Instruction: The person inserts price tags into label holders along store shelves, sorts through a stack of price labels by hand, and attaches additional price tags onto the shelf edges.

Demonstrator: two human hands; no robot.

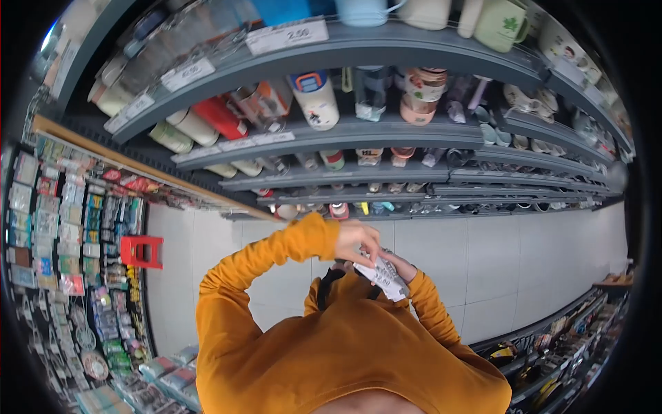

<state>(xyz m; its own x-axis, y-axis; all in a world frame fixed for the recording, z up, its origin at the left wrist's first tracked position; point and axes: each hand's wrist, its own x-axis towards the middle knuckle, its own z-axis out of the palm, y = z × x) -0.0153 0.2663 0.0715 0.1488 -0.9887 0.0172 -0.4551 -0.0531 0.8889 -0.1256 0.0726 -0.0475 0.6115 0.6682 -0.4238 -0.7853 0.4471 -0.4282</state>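
Note:
My right hand is closed around a small bundle of white printed price labels, held in front of my chest. The label facing up carries large digits that look like 32.80. My left hand reaches across from the left, its fingers bent down and pinched at the upper end of the bundle. Whether a single label is between those fingertips is too small to tell. Dark straps hang below my hands, partly hidden by my orange sleeves.
Ahead rise grey shelves with bottles, cups and mugs; a price tag reading 2.00 sits on the upper edge. A red stool stands at left by hanging packaged goods. More racks line the lower right. Pale floor tiles lie between.

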